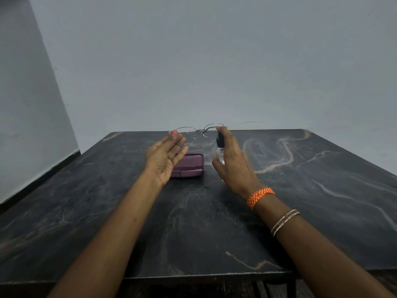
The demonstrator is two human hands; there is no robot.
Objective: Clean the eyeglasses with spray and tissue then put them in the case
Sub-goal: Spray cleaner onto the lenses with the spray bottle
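Nearest, two bare forearms reach forward over the dark marbled surface (214, 222); the right one wears two wristbands, an orange braided thread (260, 196) and, closer in, a thin beaded bangle (284, 222). Further out, the left hand (164, 157) is turned palm up and tilted, fingers loosely spread, and it pinches one end of the eyeglasses (198, 133) between thumb and fingertips, a pink-painted nail showing at the frame's corner. The right hand (233, 162) is wrapped round one small clear spray bottle (220, 150) with a black nozzle, held upright, index finger resting on top of the pump, the nozzle just beside the right-hand lens. The single pair of thin metal-framed eyeglasses is held up in the air above the far part of the surface, one temple arm sticking out to the right. Beneath and between the hands lies one purple case (190, 166), closed, flat on the surface. No writing is readable on bottle or case. Beyond stands a plain grey wall (204, 61).
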